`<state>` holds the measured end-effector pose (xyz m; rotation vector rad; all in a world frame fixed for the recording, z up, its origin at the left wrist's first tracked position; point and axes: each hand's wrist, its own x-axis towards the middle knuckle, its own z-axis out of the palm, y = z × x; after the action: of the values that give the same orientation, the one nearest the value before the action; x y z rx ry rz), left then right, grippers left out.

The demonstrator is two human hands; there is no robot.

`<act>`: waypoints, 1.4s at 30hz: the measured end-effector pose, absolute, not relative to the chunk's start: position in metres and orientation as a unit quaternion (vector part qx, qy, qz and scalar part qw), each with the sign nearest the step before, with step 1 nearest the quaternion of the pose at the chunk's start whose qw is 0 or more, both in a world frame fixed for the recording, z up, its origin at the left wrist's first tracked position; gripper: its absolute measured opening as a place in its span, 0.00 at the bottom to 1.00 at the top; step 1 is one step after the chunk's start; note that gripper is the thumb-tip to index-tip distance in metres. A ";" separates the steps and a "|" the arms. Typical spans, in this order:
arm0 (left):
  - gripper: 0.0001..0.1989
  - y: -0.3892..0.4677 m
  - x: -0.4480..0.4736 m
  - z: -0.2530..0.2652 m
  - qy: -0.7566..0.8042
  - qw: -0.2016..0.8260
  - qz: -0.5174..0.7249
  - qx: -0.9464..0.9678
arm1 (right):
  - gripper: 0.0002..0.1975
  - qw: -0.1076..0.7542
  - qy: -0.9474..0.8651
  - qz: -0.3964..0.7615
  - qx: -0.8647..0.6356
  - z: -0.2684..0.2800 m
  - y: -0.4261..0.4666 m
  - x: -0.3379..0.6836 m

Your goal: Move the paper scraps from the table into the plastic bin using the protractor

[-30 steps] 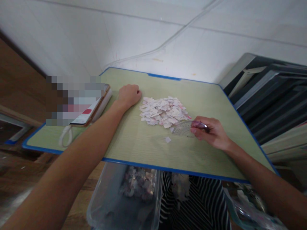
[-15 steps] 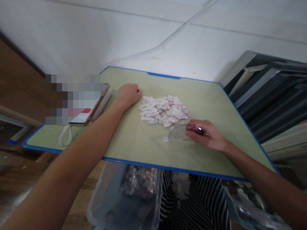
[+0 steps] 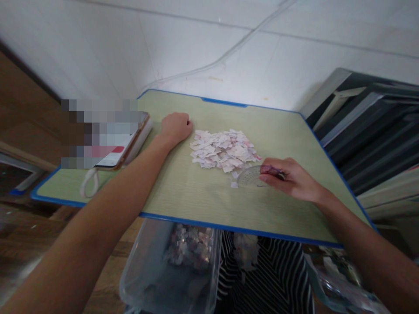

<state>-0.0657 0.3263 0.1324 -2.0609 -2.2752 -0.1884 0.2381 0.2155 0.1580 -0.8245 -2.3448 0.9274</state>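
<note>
My right hand [image 3: 288, 176] is closed on a clear half-round protractor [image 3: 248, 176], pinching it at a purple wrapped part [image 3: 272, 171]. The protractor's curved edge faces the pile of torn paper scraps [image 3: 224, 150], just beyond it. One small white paper scrap [image 3: 234, 185] lies at the protractor's left end. My left hand [image 3: 176, 126] rests as a loose fist on the table, left of the pile; whether anything is inside it is hidden.
The pale green table [image 3: 183, 196] has a blue rim. A phone [image 3: 114, 161] on a white box stands at the left, with a strap loop [image 3: 89, 183]. Below the front edge sits a clear plastic bin [image 3: 137, 279] with scraps. Dark flat panels [image 3: 366, 117] lean at the right.
My right hand and the protractor have shifted right and slightly away from me. The small scrap has moved the same way, closer to the pile. My left hand stays put.
</note>
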 end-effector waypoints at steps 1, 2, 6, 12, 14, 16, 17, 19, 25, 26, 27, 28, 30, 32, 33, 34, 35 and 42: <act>0.25 0.326 -0.065 0.133 -0.740 0.033 -0.061 -0.669 | 0.10 0.237 -0.857 0.343 -0.304 0.159 0.216 0.239; 0.25 0.325 -0.065 0.133 -0.740 0.033 -0.060 -0.669 | 0.10 0.230 -0.856 0.347 -0.308 0.160 0.216 0.239; 0.25 0.325 -0.064 0.135 -0.741 0.037 -0.055 -0.668 | 0.11 0.206 -0.852 0.374 -0.304 0.164 0.217 0.243; 0.24 0.325 -0.065 0.135 -0.739 0.044 -0.061 -0.670 | 0.13 0.150 -0.842 0.421 -0.301 0.165 0.219 0.248; 0.25 0.325 -0.065 0.134 -0.739 0.041 -0.063 -0.669 | 0.14 0.151 -0.829 0.446 -0.302 0.162 0.219 0.248; 0.25 0.325 -0.065 0.134 -0.740 0.041 -0.062 -0.669 | 0.15 0.149 -0.813 0.472 -0.306 0.158 0.220 0.246; 0.25 0.325 -0.065 0.134 -0.739 0.042 -0.061 -0.669 | 0.15 0.146 -0.807 0.481 -0.309 0.157 0.220 0.246; 0.25 0.325 -0.065 0.133 -0.738 0.045 -0.060 -0.671 | 0.15 0.135 -0.801 0.491 -0.315 0.156 0.219 0.245; 0.25 0.326 -0.065 0.133 -0.735 0.033 -0.066 -0.674 | 0.19 0.053 -0.787 0.534 -0.304 0.165 0.216 0.250; 0.25 0.326 -0.065 0.133 -0.736 0.032 -0.067 -0.673 | 0.19 0.038 -0.786 0.540 -0.300 0.166 0.215 0.251; 0.25 0.326 -0.065 0.134 -0.736 0.032 -0.066 -0.673 | 0.19 0.029 -0.786 0.543 -0.295 0.167 0.215 0.253; 0.25 0.326 -0.065 0.134 -0.737 0.032 -0.064 -0.672 | 0.20 0.026 -0.788 0.543 -0.290 0.168 0.215 0.255; 0.25 0.326 -0.065 0.134 -0.738 0.034 -0.061 -0.671 | 0.20 0.020 -0.793 0.542 -0.277 0.168 0.217 0.257; 0.25 0.326 -0.065 0.134 -0.739 0.034 -0.062 -0.671 | 0.20 -0.006 -0.798 0.545 -0.258 0.168 0.219 0.259; 0.26 0.325 -0.066 0.133 -0.739 0.033 -0.063 -0.670 | 0.20 -0.022 -0.799 0.547 -0.248 0.168 0.220 0.260; 0.26 0.325 -0.066 0.133 -0.739 0.032 -0.065 -0.670 | 0.20 -0.036 -0.799 0.551 -0.237 0.169 0.221 0.260; 0.26 0.325 -0.066 0.132 -0.740 0.030 -0.066 -0.669 | 0.20 -0.047 -0.799 0.553 -0.229 0.169 0.221 0.261; 0.26 0.327 -0.066 0.132 -0.740 0.036 -0.065 -0.668 | 0.19 0.016 -0.758 0.593 -0.272 0.167 0.222 0.258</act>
<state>-0.0661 0.3269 0.1317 -2.0518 -2.2746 -0.2002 0.2579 0.2216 0.1669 -0.8450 -2.3573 1.8423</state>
